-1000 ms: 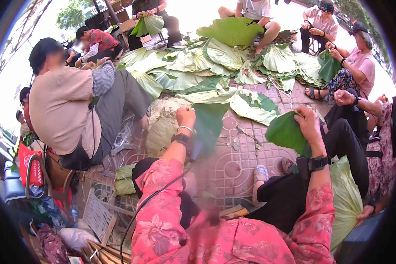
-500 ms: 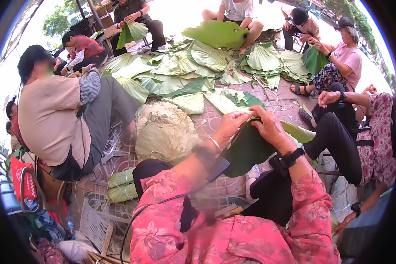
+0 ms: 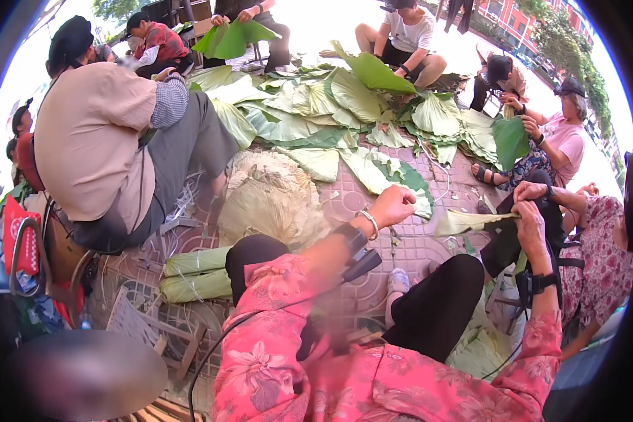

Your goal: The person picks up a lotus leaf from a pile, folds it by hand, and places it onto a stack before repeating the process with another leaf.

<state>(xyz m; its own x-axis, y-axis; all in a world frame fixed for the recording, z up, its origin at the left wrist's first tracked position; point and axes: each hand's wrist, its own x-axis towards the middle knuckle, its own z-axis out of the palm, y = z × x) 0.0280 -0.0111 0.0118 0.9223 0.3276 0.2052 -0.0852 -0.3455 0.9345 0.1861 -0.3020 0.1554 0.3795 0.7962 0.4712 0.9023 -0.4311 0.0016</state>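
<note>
My left hand [image 3: 392,205] is raised in front of me with thumb and fingers pinched together; whether anything sits between them is too small to tell. Off to the right, my right hand [image 3: 531,226] has its fingers closed on the edge of a lotus leaf [image 3: 470,223]. That leaf looks folded, pale side showing, and reaches left from my fingertips over the pavement. Just behind my right hand is the hand [image 3: 531,190] of the person seated at right. Beyond my left hand, a pale cut leaf [image 3: 423,205] rests on the ground.
A wide heap of lotus leaves [image 3: 295,126] spreads across the tiled ground ahead. Nearer lies a round, dry, pale bundle [image 3: 269,200], with rolled green bundles [image 3: 197,285] by my left knee. A wooden stool [image 3: 155,327] stands left. Several people sit around the heap.
My hands, earlier together on a dark green leaf, are now apart. The right has moved right with the leaf; the left stays near the middle, pinched. The view has shifted slightly.
</note>
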